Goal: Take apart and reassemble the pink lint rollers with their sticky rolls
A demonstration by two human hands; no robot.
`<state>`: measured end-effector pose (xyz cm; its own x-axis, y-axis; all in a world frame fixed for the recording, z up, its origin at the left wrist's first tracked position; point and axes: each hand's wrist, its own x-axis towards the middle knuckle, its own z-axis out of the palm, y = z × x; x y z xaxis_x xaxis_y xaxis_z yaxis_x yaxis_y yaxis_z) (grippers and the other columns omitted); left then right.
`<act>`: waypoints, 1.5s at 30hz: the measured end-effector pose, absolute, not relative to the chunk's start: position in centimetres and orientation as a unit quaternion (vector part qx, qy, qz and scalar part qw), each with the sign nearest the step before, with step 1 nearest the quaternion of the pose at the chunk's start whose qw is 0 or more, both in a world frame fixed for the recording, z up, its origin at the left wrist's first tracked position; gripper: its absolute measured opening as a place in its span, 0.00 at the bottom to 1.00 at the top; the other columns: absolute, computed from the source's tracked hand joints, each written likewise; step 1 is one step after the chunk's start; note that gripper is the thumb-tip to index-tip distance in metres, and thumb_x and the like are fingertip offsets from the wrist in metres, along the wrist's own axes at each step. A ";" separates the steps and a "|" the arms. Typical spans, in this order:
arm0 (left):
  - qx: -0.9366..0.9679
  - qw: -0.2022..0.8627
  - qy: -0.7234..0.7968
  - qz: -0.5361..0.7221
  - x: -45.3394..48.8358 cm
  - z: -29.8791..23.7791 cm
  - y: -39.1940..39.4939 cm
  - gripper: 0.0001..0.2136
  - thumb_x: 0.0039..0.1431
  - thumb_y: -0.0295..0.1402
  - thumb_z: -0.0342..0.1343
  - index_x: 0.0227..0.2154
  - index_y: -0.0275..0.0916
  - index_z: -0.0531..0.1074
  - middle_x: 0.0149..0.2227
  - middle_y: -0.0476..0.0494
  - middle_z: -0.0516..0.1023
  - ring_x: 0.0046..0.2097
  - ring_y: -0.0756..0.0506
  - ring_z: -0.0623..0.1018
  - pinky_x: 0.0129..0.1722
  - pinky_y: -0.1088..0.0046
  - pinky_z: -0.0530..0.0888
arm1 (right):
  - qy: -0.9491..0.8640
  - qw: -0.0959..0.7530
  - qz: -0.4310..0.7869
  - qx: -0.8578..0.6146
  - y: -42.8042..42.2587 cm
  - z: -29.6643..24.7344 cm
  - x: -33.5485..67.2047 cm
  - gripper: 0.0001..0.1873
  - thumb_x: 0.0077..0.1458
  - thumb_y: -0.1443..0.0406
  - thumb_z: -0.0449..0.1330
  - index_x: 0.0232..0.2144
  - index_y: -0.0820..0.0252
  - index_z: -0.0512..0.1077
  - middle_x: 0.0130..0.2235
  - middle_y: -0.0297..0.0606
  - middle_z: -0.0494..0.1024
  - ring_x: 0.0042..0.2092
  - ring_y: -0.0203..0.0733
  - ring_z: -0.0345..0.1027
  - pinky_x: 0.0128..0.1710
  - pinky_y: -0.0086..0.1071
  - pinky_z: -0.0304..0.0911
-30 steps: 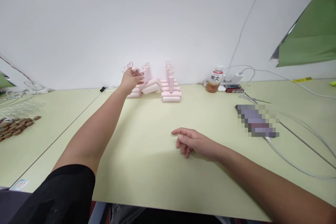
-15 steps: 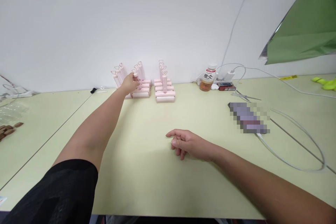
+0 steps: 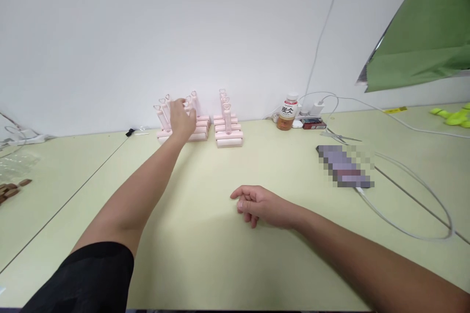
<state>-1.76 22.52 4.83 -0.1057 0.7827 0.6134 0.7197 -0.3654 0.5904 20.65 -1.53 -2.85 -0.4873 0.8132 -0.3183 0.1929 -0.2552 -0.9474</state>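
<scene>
So the left hand is hanging out over the middle row of pink rollers, with its fingers curling around the top of the front upright handle, right by the heart-shaped loops. Can't tell if it's actually pinching that handle — the back of the hand is covering most of the contact. The rollers are lying flat near the wall, and their handles are standing up at the back of the table. Another set, the left row, is sitting just beside that hand, and the right row is lining up on the other side, a small gap apart.

The right hand is hovering or resting nearer the front, holding nothing — index finger pointing out, the others loosely curling, no squeeze going on. Off to its right, a phone-like thing is lying blurred out with a white cable trailing away, and a bottle is standing farther back.
</scene>
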 end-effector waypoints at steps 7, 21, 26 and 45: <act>0.773 0.179 0.539 0.281 4.8 4.5 20.9 0.16 0.56 0.47 0.58 0.31 0.37 0.77 0.26 0.44 0.76 0.32 0.42 0.76 0.34 0.69 0.67 | -0.568 0.239 0.648 -0.447 -1.4 -3.2 20.6 0.15 0.60 0.61 0.58 0.48 0.59 0.69 0.34 0.33 0.70 0.32 0.35 0.69 0.29 0.31 0.69; 0.680 0.336 0.523 0.389 4.5 2.3 15.2 0.15 0.51 0.45 0.62 0.23 0.36 0.73 0.24 0.47 0.73 0.25 0.49 0.70 0.24 0.73 0.63 | -0.464 0.441 0.583 -0.499 0.1 -4.0 19.9 0.19 0.53 0.59 0.63 0.45 0.59 0.68 0.35 0.36 0.70 0.29 0.37 0.68 0.23 0.32 0.68; 0.583 0.533 0.453 0.413 2.6 1.4 8.5 0.22 0.51 0.54 0.60 0.25 0.35 0.71 0.25 0.47 0.73 0.22 0.53 0.69 0.21 0.76 0.65 | -0.477 0.501 0.505 -0.516 0.9 -3.7 20.5 0.30 0.50 0.55 0.64 0.53 0.57 0.63 0.49 0.43 0.70 0.40 0.41 0.68 0.33 0.35 0.71; 0.414 0.491 0.409 0.648 -6.0 1.8 6.5 0.20 0.38 0.45 0.72 0.21 0.35 0.70 0.17 0.53 0.65 0.21 0.55 0.64 0.19 0.79 0.59 | -0.744 0.329 0.196 -0.547 6.7 -1.0 19.4 0.26 0.56 0.59 0.60 0.56 0.58 0.69 0.52 0.47 0.74 0.51 0.51 0.70 0.52 0.46 0.65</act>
